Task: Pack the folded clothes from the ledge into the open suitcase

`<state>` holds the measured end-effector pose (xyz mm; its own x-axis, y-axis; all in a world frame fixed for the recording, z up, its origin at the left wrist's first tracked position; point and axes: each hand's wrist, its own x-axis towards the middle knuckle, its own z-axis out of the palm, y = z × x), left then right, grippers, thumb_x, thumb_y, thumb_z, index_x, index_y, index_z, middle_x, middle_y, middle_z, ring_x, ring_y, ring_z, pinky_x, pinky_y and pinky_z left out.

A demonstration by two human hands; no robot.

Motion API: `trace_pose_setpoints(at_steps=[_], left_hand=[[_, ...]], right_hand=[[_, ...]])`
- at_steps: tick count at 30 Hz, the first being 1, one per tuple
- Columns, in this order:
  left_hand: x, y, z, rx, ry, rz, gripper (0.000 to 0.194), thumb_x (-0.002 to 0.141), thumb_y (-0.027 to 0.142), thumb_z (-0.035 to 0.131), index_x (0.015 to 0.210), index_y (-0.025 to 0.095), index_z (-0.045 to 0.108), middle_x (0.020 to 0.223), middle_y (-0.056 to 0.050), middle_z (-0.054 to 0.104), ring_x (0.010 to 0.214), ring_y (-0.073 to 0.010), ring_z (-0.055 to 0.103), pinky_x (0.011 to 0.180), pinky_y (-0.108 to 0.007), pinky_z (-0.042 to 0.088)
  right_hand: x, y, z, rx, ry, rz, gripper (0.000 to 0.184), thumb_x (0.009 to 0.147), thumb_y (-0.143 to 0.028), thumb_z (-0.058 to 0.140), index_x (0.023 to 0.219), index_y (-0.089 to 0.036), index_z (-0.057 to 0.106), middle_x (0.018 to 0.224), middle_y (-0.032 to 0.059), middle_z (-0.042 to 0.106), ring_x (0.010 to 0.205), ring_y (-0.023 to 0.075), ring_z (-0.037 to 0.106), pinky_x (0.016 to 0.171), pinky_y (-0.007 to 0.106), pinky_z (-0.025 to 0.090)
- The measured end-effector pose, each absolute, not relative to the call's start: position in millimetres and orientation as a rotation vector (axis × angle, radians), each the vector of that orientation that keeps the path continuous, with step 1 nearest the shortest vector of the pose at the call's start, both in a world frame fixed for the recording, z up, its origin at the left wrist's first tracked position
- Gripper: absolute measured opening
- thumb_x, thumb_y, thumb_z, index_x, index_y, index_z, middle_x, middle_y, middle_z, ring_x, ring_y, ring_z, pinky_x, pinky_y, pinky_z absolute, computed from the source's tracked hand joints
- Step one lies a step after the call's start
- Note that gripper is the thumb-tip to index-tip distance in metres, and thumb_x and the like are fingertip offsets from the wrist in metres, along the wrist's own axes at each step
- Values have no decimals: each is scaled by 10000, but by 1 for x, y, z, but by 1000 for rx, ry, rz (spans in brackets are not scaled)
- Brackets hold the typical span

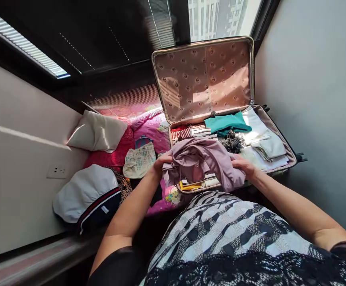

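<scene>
A crumpled mauve garment (201, 162) hangs over the near edge of an open suitcase (276, 169) lying on a bed. My left hand (161, 162) grips the garment's left side with fingers curled into the cloth. At its right side my right hand (244, 165) is closed on the fabric. Inside the suitcase lie folded clothes: a teal piece (226, 122), striped red and white items (187, 132), white and pale folded cloth (265, 145), and a dark tangled item (232, 142). The lid (204, 77) stands upright with a patterned pink lining.
A pink bedsheet (152, 129) covers the bed. On it lie a white pillow (97, 131), a printed cream bag (139, 160) and a white and navy bundle (88, 196). Walls close in left and right; a wall socket (56, 171) is at left. A window is behind.
</scene>
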<state>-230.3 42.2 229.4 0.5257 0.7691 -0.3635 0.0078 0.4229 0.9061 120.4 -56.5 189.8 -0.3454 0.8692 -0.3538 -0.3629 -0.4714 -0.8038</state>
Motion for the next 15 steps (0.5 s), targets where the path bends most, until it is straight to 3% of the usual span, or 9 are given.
trace_pose_setpoints(at_steps=[3, 6, 12, 15], left_hand=[[-161, 85, 243, 1068, 813, 365, 792, 521, 301, 661, 1284, 125, 777, 1028, -153, 836, 1157, -405, 786, 869, -406, 670], [-94, 125, 254, 1124, 809, 234, 709, 611, 280, 664, 1287, 95, 769, 1032, -162, 836, 1104, -377, 795, 869, -398, 649], [-7, 182, 260, 1289, 846, 62, 392, 615, 182, 761, 995, 87, 768, 825, -111, 779, 826, -294, 788, 802, -377, 639], [4, 209, 274, 1451, 832, 28, 409, 590, 130, 747, 995, 88, 778, 833, -77, 769, 727, -221, 744, 712, -304, 615]], right_hand=[[196, -63, 207, -1175, -803, 1777, 557, 627, -409, 980, 1097, -160, 815, 1061, 111, 840, 925, 276, 809, 852, 344, 652], [271, -63, 233, -1354, -879, 1705, 580, 575, -445, 1007, 1040, -162, 810, 1006, 116, 833, 859, 287, 797, 781, 352, 650], [388, -18, 281, -1567, -1141, 1535, 481, 646, -265, 911, 1100, -137, 816, 914, 62, 803, 707, 160, 706, 611, 215, 532], [414, 21, 285, -1608, -1414, 1339, 409, 732, -256, 813, 1112, -105, 819, 950, 37, 807, 771, 125, 694, 661, 170, 496]])
